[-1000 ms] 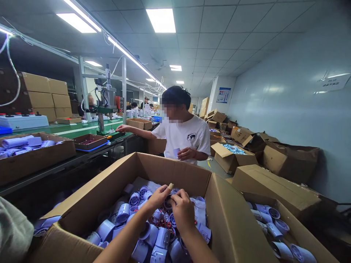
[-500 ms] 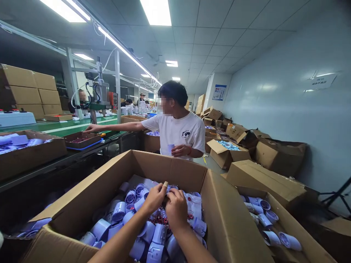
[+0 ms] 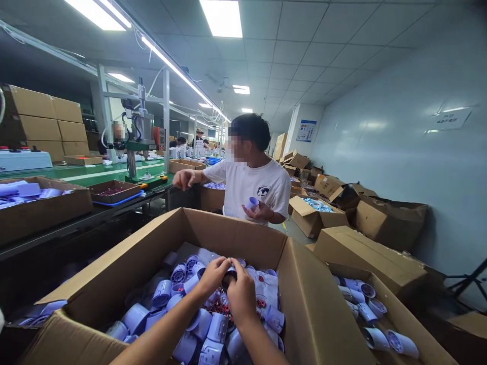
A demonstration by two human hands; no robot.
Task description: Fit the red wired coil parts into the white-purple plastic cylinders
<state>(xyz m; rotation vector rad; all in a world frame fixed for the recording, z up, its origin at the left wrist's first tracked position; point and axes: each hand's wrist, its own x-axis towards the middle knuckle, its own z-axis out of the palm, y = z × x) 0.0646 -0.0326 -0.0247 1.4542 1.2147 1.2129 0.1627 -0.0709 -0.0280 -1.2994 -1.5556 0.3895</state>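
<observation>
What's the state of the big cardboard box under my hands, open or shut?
Open: the top of the cardboard box is uncovered, so the pale plastic cylinders and red wiring inside show plainly.

- Panel lights (image 3: 221, 17) are glowing in the tiled ceiling (image 3: 304, 25).
- The pale wall (image 3: 380, 147) is bearing a sign (image 3: 449, 120).
- A poster (image 3: 306, 131) is hanging on a pillar (image 3: 311, 112).

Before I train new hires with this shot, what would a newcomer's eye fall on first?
Probably the open cardboard box in front, heaped with pale cylindrical parts, where the left hand and right hand meet at a cup-shaped part. Next, the co-worker in white just beyond it, holding a pale cup. The metal machine on the left, by the green work surface, likely comes third.
</observation>
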